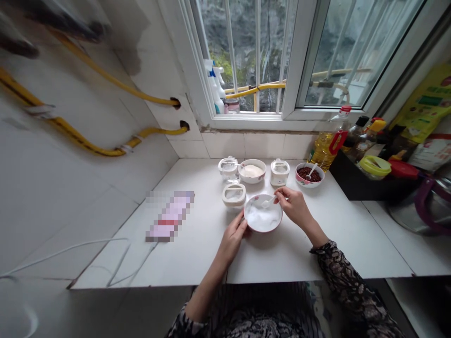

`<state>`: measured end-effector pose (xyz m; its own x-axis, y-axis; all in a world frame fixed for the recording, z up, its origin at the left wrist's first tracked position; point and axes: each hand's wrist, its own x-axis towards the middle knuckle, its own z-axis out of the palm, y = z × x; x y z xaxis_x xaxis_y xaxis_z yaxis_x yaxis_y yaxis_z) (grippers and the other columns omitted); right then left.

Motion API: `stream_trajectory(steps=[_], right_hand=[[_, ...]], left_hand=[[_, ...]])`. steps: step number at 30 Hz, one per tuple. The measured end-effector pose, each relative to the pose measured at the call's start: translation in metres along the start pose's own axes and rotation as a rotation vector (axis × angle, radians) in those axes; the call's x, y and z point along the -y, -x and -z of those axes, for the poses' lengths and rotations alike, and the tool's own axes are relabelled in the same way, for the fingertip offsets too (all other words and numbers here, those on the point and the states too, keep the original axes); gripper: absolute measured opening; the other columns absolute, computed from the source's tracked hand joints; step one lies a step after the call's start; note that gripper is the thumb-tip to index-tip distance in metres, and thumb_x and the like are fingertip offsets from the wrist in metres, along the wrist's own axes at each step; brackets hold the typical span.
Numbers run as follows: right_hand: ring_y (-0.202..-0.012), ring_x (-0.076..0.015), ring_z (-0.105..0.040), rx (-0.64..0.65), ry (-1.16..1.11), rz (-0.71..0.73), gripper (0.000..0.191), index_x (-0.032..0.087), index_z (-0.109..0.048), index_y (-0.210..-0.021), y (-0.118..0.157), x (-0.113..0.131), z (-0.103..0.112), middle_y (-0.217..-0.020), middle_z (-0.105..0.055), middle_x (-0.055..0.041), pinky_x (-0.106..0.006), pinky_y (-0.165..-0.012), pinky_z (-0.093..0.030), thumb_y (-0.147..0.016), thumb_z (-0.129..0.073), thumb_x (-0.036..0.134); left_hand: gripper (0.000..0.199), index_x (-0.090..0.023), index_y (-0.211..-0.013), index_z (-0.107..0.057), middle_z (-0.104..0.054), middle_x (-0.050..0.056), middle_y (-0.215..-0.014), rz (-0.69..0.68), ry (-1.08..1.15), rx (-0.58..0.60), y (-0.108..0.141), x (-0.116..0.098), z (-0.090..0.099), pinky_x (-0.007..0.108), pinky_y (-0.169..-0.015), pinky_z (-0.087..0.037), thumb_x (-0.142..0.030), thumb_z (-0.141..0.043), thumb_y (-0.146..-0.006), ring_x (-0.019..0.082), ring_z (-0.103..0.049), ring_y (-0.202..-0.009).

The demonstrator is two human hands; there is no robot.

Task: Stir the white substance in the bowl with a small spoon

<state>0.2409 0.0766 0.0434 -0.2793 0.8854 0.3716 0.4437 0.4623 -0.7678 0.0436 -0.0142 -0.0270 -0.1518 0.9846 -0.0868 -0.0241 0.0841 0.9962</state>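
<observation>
- The person's left hand is closed around the near left side of a red-rimmed white bowl, gripping it at the rim.
- The right hand is closed in a pinch on a small white spoon, whose bowl end lies inside the white bowl, in a white, creamy substance.
- Dark patterned sleeves cover both forearms, stopping short of the wrists.
- The white bowl sits on a white tiled counter, between the hands.
- Just beyond it, to the left, stands a small lidded glass container.
- Farther back stand two more lidded glass containers, with a bowl of white powder between them and a bowl of dark red grains holding a spoon.
- On the left lies a pixelated pink object, near a white cable.
- At the back right are a bottle of yellow cooking oil and a black tray of condiment bottles.
- Yellow hoses run along the tiled wall, and spray bottles stand at the barred window.
</observation>
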Motion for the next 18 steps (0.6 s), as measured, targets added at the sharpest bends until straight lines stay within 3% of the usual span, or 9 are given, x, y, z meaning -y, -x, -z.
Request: stream_trajectory(steps=[4, 7, 11, 18], right_hand=[[-0.066, -0.0186, -0.071, -0.058, 0.048, 0.114, 0.016, 0.020, -0.068, -0.088, 0.012, -0.002, -0.002, -0.073, -0.075, -0.0045, -0.027, -0.061, -0.050, -0.092, -0.053, 0.023], [-0.076, -0.0203, -0.072, -0.110, 0.135, 0.316, 0.018, 0.021, -0.071, -0.096, 0.014, -0.005, -0.006, -0.081, -0.077, -0.0060, -0.032, -0.075, -0.053, -0.094, -0.053, 0.020], [-0.075, -0.0182, -0.071, -0.006, 0.167, 0.537, 0.021, 0.023, -0.072, -0.096, 0.011, -0.009, -0.013, -0.081, -0.078, -0.0036, -0.039, -0.093, -0.050, -0.095, -0.052, 0.016], [-0.072, -0.0185, -0.067, 0.067, 0.121, 0.509, 0.017, 0.022, -0.072, -0.094, -0.002, -0.007, -0.006, -0.076, -0.075, -0.0043, -0.034, -0.076, -0.051, -0.093, -0.056, 0.018]], left_hand=[[0.065, -0.012, -0.128, -0.060, -0.068, 0.006, -0.085, -0.043, -0.051, -0.073, 0.000, -0.003, 0.001, 0.029, -0.064, -0.053, -0.059, -0.056, -0.084, 0.017, -0.060, -0.066], [0.062, -0.013, -0.128, -0.057, -0.069, 0.008, -0.096, -0.079, -0.056, -0.074, 0.007, -0.004, -0.004, 0.028, -0.059, -0.053, -0.058, -0.055, -0.086, 0.016, -0.062, -0.066], [0.070, -0.012, -0.135, -0.048, -0.070, 0.011, -0.103, -0.075, -0.054, 0.012, 0.015, -0.006, -0.008, 0.028, -0.053, -0.054, -0.054, -0.062, -0.081, 0.017, -0.065, -0.063], [0.069, -0.012, -0.137, -0.050, -0.070, 0.007, -0.092, -0.085, -0.040, 0.055, 0.005, -0.010, -0.006, 0.028, -0.051, -0.053, -0.048, -0.059, -0.080, 0.016, -0.063, -0.057]])
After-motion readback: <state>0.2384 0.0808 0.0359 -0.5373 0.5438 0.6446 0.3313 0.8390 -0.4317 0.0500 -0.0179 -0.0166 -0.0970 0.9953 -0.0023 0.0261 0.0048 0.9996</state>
